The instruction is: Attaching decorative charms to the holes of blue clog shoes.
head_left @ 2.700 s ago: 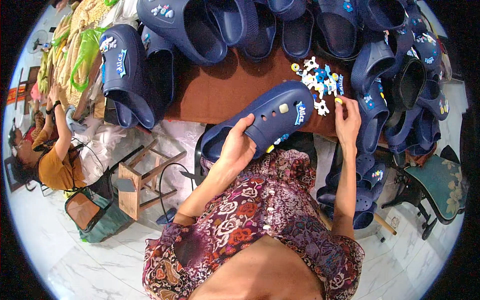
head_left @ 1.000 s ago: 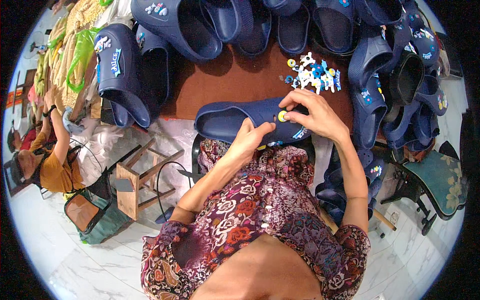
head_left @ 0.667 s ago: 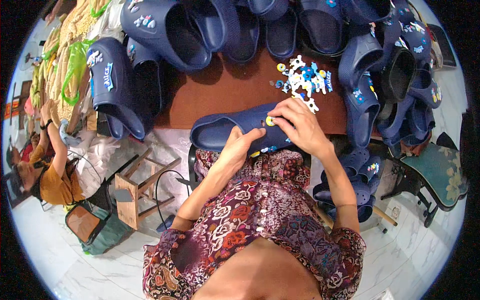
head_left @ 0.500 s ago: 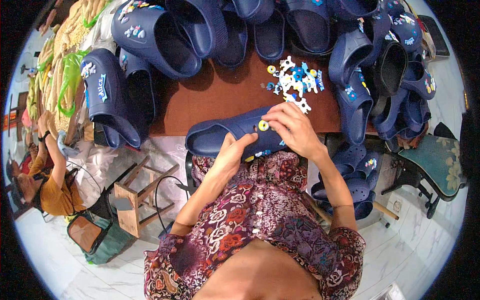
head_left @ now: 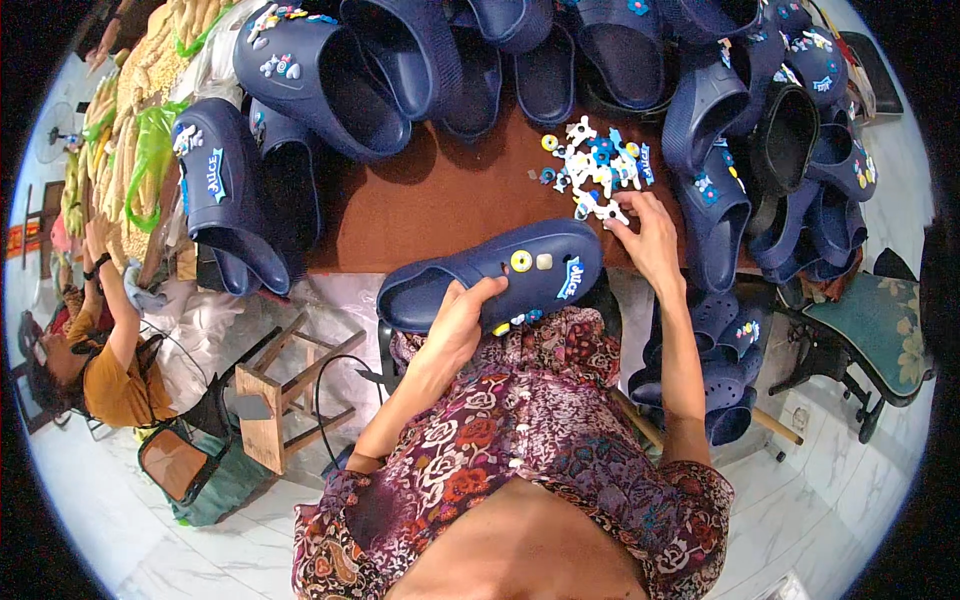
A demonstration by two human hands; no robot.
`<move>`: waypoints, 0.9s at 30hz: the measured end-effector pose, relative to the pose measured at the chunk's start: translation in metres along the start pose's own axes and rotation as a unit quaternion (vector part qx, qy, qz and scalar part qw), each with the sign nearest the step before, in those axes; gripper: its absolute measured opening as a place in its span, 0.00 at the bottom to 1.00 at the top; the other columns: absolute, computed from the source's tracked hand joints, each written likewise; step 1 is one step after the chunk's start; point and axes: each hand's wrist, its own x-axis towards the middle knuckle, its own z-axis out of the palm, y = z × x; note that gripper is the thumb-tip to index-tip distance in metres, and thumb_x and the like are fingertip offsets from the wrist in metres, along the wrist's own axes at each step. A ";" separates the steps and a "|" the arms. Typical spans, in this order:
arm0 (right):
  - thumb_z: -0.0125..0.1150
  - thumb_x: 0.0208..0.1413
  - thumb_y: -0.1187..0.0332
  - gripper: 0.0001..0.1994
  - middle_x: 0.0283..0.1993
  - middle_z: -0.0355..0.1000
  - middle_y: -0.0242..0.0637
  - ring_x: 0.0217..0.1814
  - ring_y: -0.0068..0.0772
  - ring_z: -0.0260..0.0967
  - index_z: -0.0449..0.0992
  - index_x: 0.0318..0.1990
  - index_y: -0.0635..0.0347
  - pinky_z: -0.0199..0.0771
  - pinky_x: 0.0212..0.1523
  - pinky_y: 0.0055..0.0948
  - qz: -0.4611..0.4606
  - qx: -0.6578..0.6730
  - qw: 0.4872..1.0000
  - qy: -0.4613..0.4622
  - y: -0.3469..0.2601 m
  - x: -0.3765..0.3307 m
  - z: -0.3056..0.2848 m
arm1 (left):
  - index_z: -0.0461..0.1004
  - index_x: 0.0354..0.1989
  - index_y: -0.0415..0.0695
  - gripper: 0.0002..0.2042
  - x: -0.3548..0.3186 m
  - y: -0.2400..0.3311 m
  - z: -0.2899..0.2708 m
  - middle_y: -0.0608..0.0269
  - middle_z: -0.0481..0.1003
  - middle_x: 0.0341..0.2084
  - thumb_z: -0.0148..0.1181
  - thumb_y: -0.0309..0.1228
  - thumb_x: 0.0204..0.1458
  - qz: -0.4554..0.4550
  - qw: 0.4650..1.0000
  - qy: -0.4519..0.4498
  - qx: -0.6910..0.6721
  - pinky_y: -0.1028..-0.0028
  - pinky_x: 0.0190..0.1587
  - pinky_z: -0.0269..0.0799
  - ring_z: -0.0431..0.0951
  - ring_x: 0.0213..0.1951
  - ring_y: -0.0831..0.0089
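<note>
Head view, brown table [head_left: 430, 200]: it spreads ahead of me, toward twelve o'clock.
Navy clogs [head_left: 420, 80]: crowded round the table from ten o'clock to two.
My clog [head_left: 535, 288]: held above my lap, overlapping the table's front edge in view, toe pointing between two and three o'clock.
Left hand [head_left: 458, 320]: gripping my clog from below, thumb over its upper.
Right hand [head_left: 648, 240]: fingers curved at a white charm [head_left: 607, 212]; whether they pinch it, I cannot tell.
Charm pile [head_left: 602, 152]: white, blue and yellow, on the table between one and two o'clock from my clog.
Blue banner charm [head_left: 570, 278]: near the toe, four o'clock from the square one.
Yellow-and-white ring charm [head_left: 521, 261]: on the upper, just beyond my thumb.
Pale square charm [head_left: 544, 262]: three o'clock from the ring.
</note>
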 end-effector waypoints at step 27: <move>0.67 0.47 0.66 0.10 0.37 0.67 0.35 0.44 0.40 0.65 0.78 0.37 0.55 0.63 0.43 0.38 -0.176 -0.076 0.980 -0.053 -0.022 0.019 0.010 | 0.72 0.47 0.36 0.15 -0.005 0.006 0.003 0.59 0.77 0.41 0.58 0.24 0.50 -0.024 1.000 -0.006 -0.009 0.67 0.52 0.71 0.77 0.43 0.69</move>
